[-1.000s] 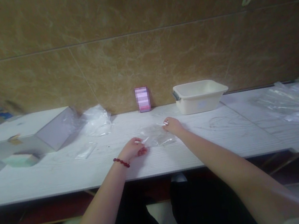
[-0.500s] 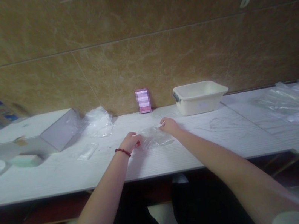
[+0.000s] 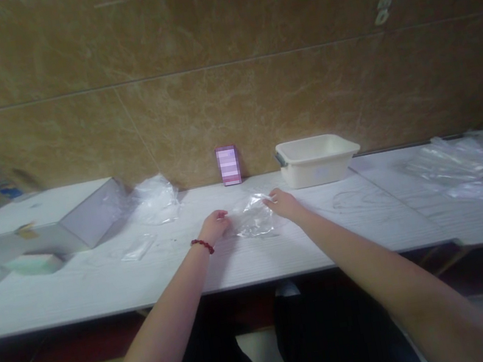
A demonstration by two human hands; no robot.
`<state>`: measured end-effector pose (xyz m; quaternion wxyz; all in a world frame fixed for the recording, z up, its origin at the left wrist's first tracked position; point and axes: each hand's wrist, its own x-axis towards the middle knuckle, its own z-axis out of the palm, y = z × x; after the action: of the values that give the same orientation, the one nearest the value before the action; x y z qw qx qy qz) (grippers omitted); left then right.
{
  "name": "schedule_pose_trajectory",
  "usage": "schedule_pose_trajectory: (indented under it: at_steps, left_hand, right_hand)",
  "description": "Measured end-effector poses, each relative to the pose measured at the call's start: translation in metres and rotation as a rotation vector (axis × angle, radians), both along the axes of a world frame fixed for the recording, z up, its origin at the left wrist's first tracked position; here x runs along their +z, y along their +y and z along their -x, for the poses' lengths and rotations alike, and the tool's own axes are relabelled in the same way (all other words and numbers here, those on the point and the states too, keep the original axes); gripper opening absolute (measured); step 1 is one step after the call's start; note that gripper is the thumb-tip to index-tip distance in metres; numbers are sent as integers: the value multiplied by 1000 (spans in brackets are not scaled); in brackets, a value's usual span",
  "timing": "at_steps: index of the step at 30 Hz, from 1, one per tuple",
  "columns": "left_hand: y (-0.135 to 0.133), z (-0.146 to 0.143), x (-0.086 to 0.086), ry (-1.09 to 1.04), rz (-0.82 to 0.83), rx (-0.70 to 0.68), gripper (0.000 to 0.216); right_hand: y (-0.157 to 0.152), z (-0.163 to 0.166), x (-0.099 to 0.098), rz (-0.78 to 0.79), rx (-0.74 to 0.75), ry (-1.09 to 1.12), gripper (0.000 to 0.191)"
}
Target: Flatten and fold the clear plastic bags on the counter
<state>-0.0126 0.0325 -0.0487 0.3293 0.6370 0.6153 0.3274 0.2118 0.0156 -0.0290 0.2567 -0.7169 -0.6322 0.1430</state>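
A crumpled clear plastic bag (image 3: 253, 216) lies on the white tabletop between my two hands. My left hand (image 3: 215, 226), with a dark red beaded bracelet at the wrist, is closed at the bag's left edge; its fingertips are partly hidden. On the other side, my right hand (image 3: 286, 204) pinches the bag's upper right edge between thumb and fingers. Whether the bag contains anything cannot be made out.
Behind the bag, a phone (image 3: 228, 166) leans on the wall. A cream plastic bin (image 3: 319, 162) stands right of it. Leftward are a plastic heap (image 3: 155, 201), a small clear packet (image 3: 139, 247), a white box (image 3: 39, 218) and a pale green block (image 3: 35, 263). Clear bags (image 3: 456, 163) lie far right.
My right hand has moved slightly right with the bag's edge, and the bag has shifted and bunched up. A small red spot by my left fingers no longer shows. The view has turned slightly.
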Motion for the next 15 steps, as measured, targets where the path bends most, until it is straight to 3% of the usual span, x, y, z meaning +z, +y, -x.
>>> schedule_pose_trajectory:
  at_steps: [4,10,15]
  left_hand:
    - [-11,7,-1,-21,10,47,39]
    - [-33,10,0,-157,114,-10,47]
    - [-41,6,-1,-244,167,29,42]
  right_hand:
    - [-8,-1,6,76,-17,21,39]
    - [7,14,2,45,39,-67,25]
    - [18,21,2,145,18,16,34]
